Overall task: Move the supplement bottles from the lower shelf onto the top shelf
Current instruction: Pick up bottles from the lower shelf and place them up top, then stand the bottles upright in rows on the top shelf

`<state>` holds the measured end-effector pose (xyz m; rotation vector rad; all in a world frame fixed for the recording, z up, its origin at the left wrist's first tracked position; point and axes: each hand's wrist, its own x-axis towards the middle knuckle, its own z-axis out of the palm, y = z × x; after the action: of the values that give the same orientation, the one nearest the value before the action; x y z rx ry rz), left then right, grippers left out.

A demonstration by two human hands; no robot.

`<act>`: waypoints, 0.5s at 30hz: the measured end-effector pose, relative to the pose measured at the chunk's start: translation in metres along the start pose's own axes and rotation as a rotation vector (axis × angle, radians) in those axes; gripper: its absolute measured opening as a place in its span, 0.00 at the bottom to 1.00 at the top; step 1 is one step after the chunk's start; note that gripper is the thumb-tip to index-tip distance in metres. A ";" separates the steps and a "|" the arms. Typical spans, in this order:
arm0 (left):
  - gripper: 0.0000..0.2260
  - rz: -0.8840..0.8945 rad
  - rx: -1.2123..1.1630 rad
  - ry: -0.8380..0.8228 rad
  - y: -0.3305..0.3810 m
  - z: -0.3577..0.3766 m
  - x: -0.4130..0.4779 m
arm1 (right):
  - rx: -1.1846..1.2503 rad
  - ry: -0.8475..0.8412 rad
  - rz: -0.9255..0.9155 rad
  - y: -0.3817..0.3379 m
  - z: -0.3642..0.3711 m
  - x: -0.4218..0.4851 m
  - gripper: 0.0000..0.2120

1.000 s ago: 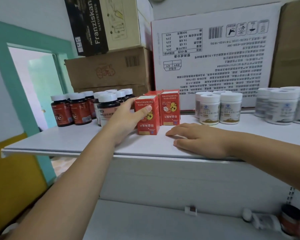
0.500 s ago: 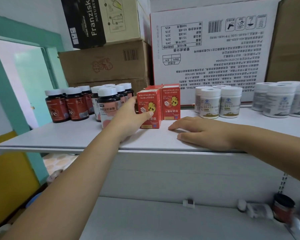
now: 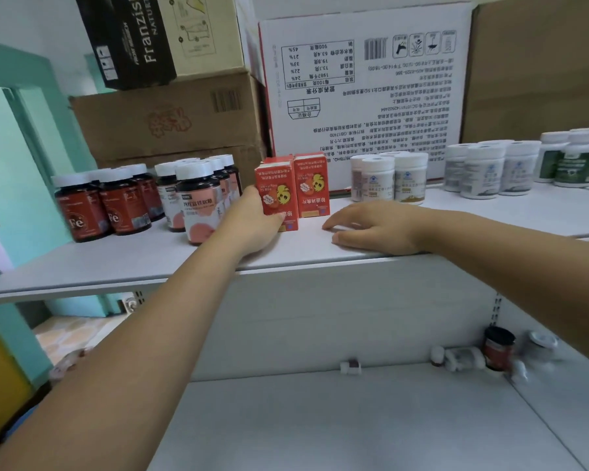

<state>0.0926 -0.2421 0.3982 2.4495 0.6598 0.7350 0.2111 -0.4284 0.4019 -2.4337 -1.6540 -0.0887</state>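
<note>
My left hand (image 3: pixel 252 222) grips a red supplement box (image 3: pixel 276 192) that stands on the top shelf (image 3: pixel 116 263), right beside a second red box (image 3: pixel 312 185). My right hand (image 3: pixel 371 227) rests flat on the shelf just right of the boxes, fingers straight. Dark bottles with white caps (image 3: pixel 123 198) stand to the left, white bottles (image 3: pixel 388 178) to the right. On the lower shelf (image 3: pixel 354 430), at the back right corner, a dark bottle (image 3: pixel 498 348) stands and small white bottles (image 3: pixel 456 358) lie on their sides.
Cardboard cartons (image 3: pixel 170 120) and a large white printed carton (image 3: pixel 364 93) fill the back of the top shelf. More white and green-labelled bottles (image 3: pixel 578 158) stand far right. A teal door frame (image 3: pixel 24 137) is at the left.
My left hand has slid the red box back beside the second box. The right hand has stayed flat on the shelf. The view has dropped slightly.
</note>
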 end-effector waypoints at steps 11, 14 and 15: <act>0.15 0.007 0.518 -0.263 0.038 -0.036 -0.076 | -0.094 0.083 0.197 0.026 -0.032 -0.072 0.14; 0.17 0.065 0.512 -0.205 0.066 -0.025 -0.103 | -0.106 0.128 0.205 0.046 -0.043 -0.113 0.13; 0.17 0.092 0.507 -0.171 0.075 -0.019 -0.110 | -0.114 0.139 0.209 0.053 -0.046 -0.129 0.12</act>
<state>0.0225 -0.3560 0.4152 2.9795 0.7405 0.4162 0.2147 -0.5743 0.4193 -2.6021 -1.3643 -0.3205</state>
